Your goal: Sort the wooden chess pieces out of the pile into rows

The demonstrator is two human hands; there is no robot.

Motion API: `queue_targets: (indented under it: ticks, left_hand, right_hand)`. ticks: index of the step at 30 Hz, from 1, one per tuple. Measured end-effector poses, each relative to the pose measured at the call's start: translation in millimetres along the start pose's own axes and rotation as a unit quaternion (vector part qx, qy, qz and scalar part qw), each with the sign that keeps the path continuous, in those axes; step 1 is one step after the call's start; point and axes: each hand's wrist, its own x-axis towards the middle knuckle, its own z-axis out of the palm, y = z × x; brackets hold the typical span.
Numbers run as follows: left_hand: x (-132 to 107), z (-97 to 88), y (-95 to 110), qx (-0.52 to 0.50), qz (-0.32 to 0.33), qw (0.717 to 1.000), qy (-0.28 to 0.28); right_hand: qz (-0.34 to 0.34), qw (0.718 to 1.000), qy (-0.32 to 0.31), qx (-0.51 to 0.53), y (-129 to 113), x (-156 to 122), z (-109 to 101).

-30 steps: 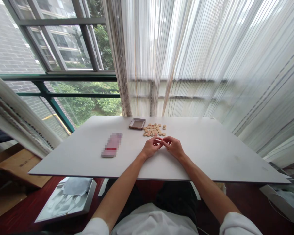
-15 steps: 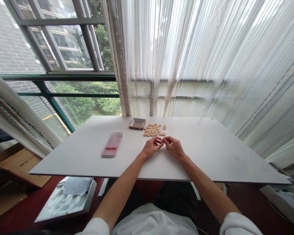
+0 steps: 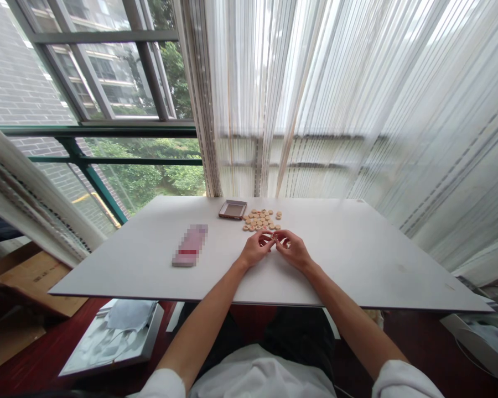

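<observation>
Between my fingertips, just over the near side of the white table, is a round wooden Chinese chess piece (image 3: pixel 274 236), its marked face partly showing. My left hand (image 3: pixel 255 249) pinches it from the left with curled fingers. From the other side my right hand (image 3: pixel 294 250) grips it too, thumb and fingers meeting at its edge. Right beyond my hands lies a loose cluster of similar round wooden chess pieces (image 3: pixel 260 220), some with red or dark characters, a few perhaps stacked. Fingers hide part of the held piece.
A shallow open box (image 3: pixel 233 210) rests left of the cluster at the back of the white table (image 3: pixel 357 265). Further left lies a long pinkish box (image 3: pixel 190 246), blurred out. Curtains (image 3: pixel 336 99) hang behind the table, and cardboard boxes (image 3: pixel 37 276) stand on the floor.
The chess piece between my fingertips shows its face more now, as if turned or tilted. My right fingers have shifted slightly around it; the cluster and boxes are unmoved.
</observation>
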Motion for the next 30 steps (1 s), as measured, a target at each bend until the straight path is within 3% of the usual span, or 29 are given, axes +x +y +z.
queue_targets:
  ticks: [14,21,30]
  left_hand:
    - [2.0,-0.3,-5.5,-0.006,-0.005,1.0,0.013]
    - [0.6,-0.8,-2.2,0.019,-0.021,0.999,0.03]
    - [-0.2,-0.5,0.9,0.014,-0.018,1.0,0.022]
  right_hand:
    - [-0.03,0.999,0.003,-0.035,5.3,-0.5,2.8]
    - [-0.056,0.997,-0.029,-0.05,-3.0,-0.7,-0.2]
    - [-0.04,0.996,-0.024,-0.073,-4.2,-1.3,0.5]
